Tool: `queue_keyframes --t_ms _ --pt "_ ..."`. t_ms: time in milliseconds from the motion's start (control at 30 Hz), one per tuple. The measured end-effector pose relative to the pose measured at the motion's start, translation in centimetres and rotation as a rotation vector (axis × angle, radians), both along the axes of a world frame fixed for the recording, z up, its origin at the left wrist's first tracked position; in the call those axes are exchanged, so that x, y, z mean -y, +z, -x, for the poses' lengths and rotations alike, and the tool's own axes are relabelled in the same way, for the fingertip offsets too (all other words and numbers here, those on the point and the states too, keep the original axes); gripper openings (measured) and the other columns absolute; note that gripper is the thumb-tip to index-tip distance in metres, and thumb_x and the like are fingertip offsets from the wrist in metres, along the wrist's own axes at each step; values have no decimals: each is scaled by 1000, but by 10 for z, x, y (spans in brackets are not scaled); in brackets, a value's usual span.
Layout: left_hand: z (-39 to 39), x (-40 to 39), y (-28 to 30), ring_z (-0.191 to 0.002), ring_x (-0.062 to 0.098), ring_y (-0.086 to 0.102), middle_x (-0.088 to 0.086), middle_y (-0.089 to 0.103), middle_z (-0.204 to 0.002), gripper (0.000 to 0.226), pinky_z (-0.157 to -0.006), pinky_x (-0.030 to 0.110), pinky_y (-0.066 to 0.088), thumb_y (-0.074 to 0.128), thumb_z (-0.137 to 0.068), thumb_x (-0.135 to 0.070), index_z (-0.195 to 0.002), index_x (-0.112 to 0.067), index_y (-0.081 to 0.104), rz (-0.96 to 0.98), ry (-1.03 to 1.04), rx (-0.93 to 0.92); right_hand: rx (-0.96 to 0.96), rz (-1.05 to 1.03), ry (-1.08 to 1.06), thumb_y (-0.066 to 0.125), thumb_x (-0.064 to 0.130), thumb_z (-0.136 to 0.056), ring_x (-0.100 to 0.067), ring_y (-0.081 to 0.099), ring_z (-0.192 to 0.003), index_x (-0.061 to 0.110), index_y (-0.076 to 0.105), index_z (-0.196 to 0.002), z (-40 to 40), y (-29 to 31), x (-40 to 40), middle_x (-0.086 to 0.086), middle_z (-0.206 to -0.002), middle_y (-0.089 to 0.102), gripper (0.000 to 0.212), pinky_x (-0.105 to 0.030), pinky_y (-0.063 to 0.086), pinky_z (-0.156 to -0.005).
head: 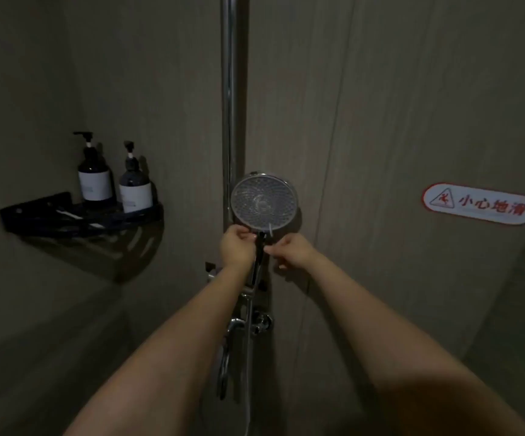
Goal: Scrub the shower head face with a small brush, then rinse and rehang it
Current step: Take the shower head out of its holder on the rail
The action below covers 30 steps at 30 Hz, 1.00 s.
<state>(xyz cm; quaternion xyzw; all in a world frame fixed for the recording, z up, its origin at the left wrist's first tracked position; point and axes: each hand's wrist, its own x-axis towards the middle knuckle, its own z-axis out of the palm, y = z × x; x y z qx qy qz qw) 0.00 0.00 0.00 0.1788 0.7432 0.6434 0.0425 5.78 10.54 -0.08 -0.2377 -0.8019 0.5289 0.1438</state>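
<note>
Left of the 小心地滑 sign (480, 203), both hands (237, 243) (292, 248) pinch the shower head (264, 199) neck.

The shower head (264, 201) handle is mostly hidden behind the left hand (237, 245) and the right hand (292, 250), so whether its holder carries it cannot be told. Whether the fingers close round the neck or only touch it is too dim to say. The riser pipe (231, 89) is cut off by the top edge, and both forearms by the bottom edge. Labels on the two pump bottles (94, 177) are too small to read. A pale thin object lying on the corner shelf (34, 212) is too dark to identify. The tap (248, 325) below is partly covered by the left forearm.
</note>
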Motion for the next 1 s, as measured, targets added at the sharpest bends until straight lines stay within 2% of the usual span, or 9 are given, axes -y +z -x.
queue_keyframes --t_ms 67,167,267,333,433,567,700,833,1000 --pt "4 -7 -4 -101 26 61 11 67 -98 19 -81 26 44 57 -88 -3 -106 -3 62 83 -19 -40 55 -100 -4 67 6 -83 -3 43 -32 14 43 -56 7 -8 0 7 -28 46 37 -16 36 -42" --pt "8 -14 -16 -110 26 60 13 66 -115 29 -95 32 44 60 -87 -8 -116 -5 61 215 -121 -10 87 -135 66 58 -1 -86 -5 42 -52 9 55 -71 11 -19 8 9 -43 51 19 -7 35 -42" --pt "15 -12 -19 -109 27 62 15 67 -113 29 -96 33 46 63 -85 -7 -114 -4 63 259 -181 6 39 -134 113 51 -1 -89 -3 45 -51 12 59 -82 17 -33 11 3 -60 48 17 -6 32 -41" --pt "22 -12 -18 -107 27 63 15 67 -112 30 -95 34 49 65 -84 -7 -113 -3 63 279 -199 3 7 -95 109 50 -4 -88 -5 47 -53 11 60 -75 23 -43 9 0 -63 50 22 -13 35 -48" --pt "23 -11 -14 -105 26 63 14 67 -109 30 -92 32 50 66 -83 -8 -113 -3 62 307 -205 -9 -66 18 124 50 -7 -87 -10 50 -66 12 63 -88 28 -52 7 0 -71 58 23 -22 41 -64" --pt "22 -17 1 -99 25 64 13 68 -105 27 -93 41 52 68 -81 -5 -108 -5 64 205 -233 -15 -238 294 95 49 -7 -88 -10 56 -73 13 61 -89 24 -46 3 12 -58 67 24 -20 47 -69" --pt "9 -26 31 -97 24 64 14 68 -104 24 -93 38 52 66 -82 -6 -106 -4 64 127 -277 -65 -337 486 97 48 0 -92 -21 59 -93 14 61 -98 19 -27 -11 -4 -90 66 21 -34 45 -92" --pt "-11 -33 48 -103 29 63 18 66 -106 17 -94 42 51 64 -85 -12 -101 -6 60 33 -314 -40 -373 581 146 39 3 -97 -9 69 -68 11 59 -98 -4 -9 -22 0 -73 73 22 -21 57 -63" --pt "-26 -23 49 -92 20 65 12 67 -99 11 -85 33 53 53 -93 -13 -99 -6 58 -173 -393 71 -305 547 224 42 6 -96 -11 68 -75 11 62 -97 -27 3 -15 -1 -79 72 21 -26 54 -77"
